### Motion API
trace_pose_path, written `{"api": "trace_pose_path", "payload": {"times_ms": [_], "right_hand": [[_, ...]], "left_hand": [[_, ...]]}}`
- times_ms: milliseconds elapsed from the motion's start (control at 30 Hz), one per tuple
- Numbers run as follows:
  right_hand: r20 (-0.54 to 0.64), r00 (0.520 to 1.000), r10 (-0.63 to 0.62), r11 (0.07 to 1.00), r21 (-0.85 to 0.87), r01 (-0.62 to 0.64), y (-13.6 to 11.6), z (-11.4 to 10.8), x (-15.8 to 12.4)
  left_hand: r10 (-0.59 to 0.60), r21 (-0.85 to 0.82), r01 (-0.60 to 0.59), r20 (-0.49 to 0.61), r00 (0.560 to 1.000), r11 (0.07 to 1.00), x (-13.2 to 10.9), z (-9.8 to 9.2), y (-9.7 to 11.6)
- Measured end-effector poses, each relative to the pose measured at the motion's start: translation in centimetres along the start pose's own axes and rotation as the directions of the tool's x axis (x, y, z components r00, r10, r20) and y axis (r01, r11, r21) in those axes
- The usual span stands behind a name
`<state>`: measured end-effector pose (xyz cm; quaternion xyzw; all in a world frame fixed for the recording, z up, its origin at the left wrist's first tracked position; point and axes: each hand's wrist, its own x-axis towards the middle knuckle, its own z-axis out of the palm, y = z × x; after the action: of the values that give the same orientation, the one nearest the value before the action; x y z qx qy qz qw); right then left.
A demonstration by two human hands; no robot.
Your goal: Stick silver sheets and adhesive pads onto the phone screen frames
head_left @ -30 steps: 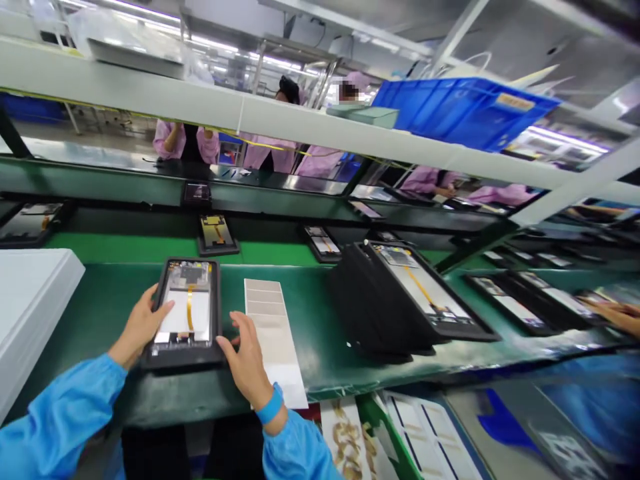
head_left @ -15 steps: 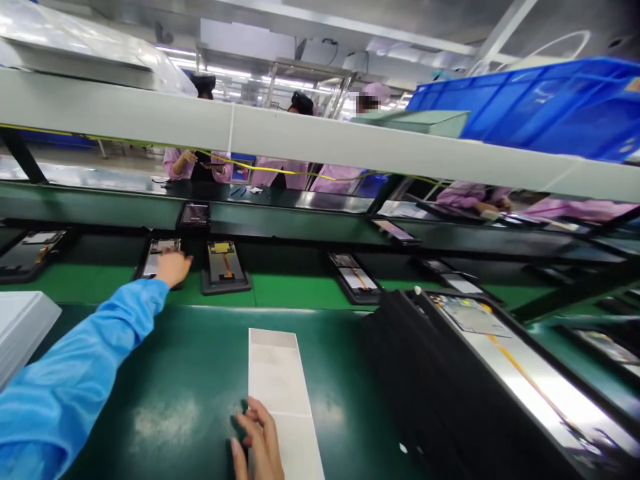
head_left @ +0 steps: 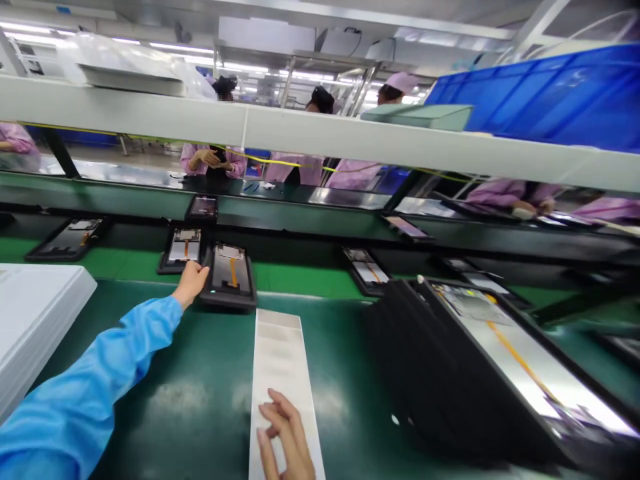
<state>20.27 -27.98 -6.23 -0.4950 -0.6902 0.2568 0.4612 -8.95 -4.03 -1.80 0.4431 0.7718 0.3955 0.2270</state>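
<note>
Our left hand [head_left: 193,283] stretches forward, open, with its fingers together and uncurled. The fingertips meet the left edge of a black tray [head_left: 229,301], which holds an opened phone body [head_left: 230,275] with an orange ribbon cable [head_left: 233,273] across it. We cannot tell whether those fingers are pressing on the tray. The tray lies on a dark green conveyor belt [head_left: 150,427], just beside a second black tray [head_left: 165,269] on the far side of our fingertips.

Nearer to us, our right hand [head_left: 286,433] sits on a long white strip [head_left: 277,353], its fingers loosely bent and gripping nothing. The strip's material is hard to tell.

To the right of that hand, a thick stack of black trays [head_left: 430,360] stands tilted on the belt. To the left of our blue sleeve [head_left: 85,373] lies a white stack of sheets [head_left: 35,320].

Ahead of both hands runs a pale shelf [head_left: 150,113] bearing a blue plastic crate [head_left: 545,100]. Past it, co-workers in pink smocks [head_left: 213,160] stand along the line.
</note>
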Motion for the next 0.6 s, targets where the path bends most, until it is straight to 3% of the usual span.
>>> {"api": "trace_pose_path", "payload": {"times_ms": [100, 167, 233, 333, 400, 467, 500, 600], "right_hand": [[0.006, 0.999, 0.038, 0.995, -0.091, -0.037, -0.6, -3.3, -0.5], [-0.011, 0.998, 0.069, 0.988, -0.141, -0.070, -0.2, -5.0, -0.6], [0.006, 0.995, 0.095, 0.978, -0.185, -0.092, 0.6, -6.0, -0.6], [0.067, 0.991, 0.114, 0.961, -0.262, -0.093, 1.6, -6.4, -0.3], [0.111, 0.986, 0.120, 0.951, -0.299, -0.082, 1.6, -6.1, -0.1], [0.179, 0.977, 0.119, 0.952, -0.300, -0.061, 1.0, -5.2, -0.1], [0.221, 0.969, 0.115, 0.956, -0.289, -0.048, 0.6, -4.5, -0.2], [0.306, 0.946, 0.109, 0.956, -0.292, -0.015, -0.5, -2.2, -0.7]], "left_hand": [[-0.002, -0.148, 0.023, 0.144, 0.990, 0.989, -7.7, -4.3, -4.4], [0.005, -0.295, 0.081, 0.279, 0.960, 0.952, -12.5, -6.8, -7.7], [0.027, -0.309, 0.083, 0.334, 0.942, 0.947, -16.1, -8.5, -10.6], [0.155, -0.036, -0.151, 0.241, 0.958, 0.988, -19.6, -9.8, -13.0], [0.318, 0.209, -0.344, 0.150, 0.936, 0.915, -21.2, -9.8, -12.8], [0.490, 0.316, -0.516, 0.162, 0.856, 0.796, -22.8, -9.1, -11.5], [0.566, 0.303, -0.607, 0.218, 0.795, 0.735, -23.6, -8.5, -10.6], [0.723, 0.142, -0.828, 0.423, 0.546, 0.543, -25.8, -5.6, -7.8]]}}
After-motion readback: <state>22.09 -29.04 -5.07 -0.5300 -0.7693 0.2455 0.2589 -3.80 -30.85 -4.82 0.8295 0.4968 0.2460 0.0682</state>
